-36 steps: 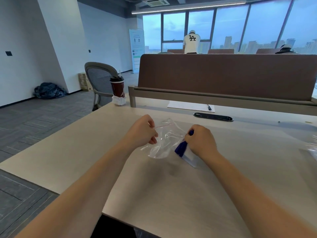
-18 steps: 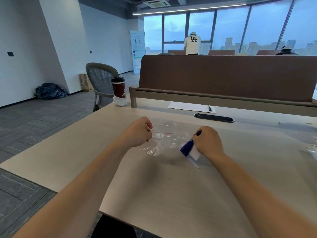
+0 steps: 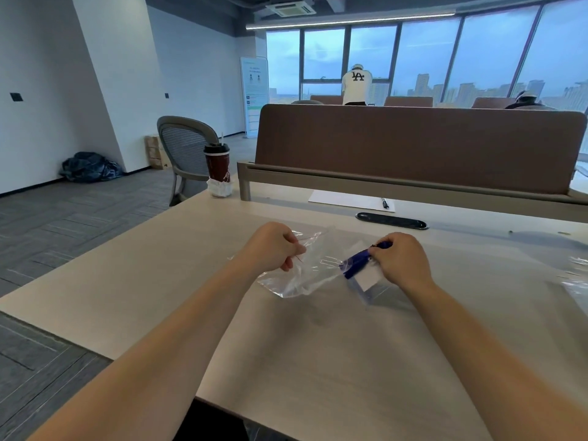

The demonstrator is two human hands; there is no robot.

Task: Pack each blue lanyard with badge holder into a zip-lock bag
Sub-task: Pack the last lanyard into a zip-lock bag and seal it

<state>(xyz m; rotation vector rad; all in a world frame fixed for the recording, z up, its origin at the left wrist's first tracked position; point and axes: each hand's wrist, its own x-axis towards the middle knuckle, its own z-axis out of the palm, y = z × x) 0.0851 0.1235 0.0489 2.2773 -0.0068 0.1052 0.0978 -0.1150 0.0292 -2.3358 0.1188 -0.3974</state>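
Note:
A clear zip-lock bag (image 3: 299, 275) hangs just above the table (image 3: 318, 361) between my hands. My left hand (image 3: 272, 248) pinches the bag's upper edge near its red zip line. My right hand (image 3: 402, 259) grips a folded blue lanyard (image 3: 356, 264) together with its clear badge holder (image 3: 369, 281), which carries a white card. The lanyard's end sits at the bag's right side; whether it is inside the mouth I cannot tell. Part of the lanyard is hidden under my right fingers.
A dark red cup (image 3: 218, 165) with a lid stands at the table's far left corner. A sheet of paper (image 3: 346, 200) with a pen (image 3: 385, 203) lies by the brown divider (image 3: 413, 148). More clear bags (image 3: 577, 278) lie at the right edge. A grey chair (image 3: 186, 154) stands beyond the table.
The bag has been pulled wider between my hands. My right hand with the lanyard and badge holder has shifted slightly right and tilted the holder downward.

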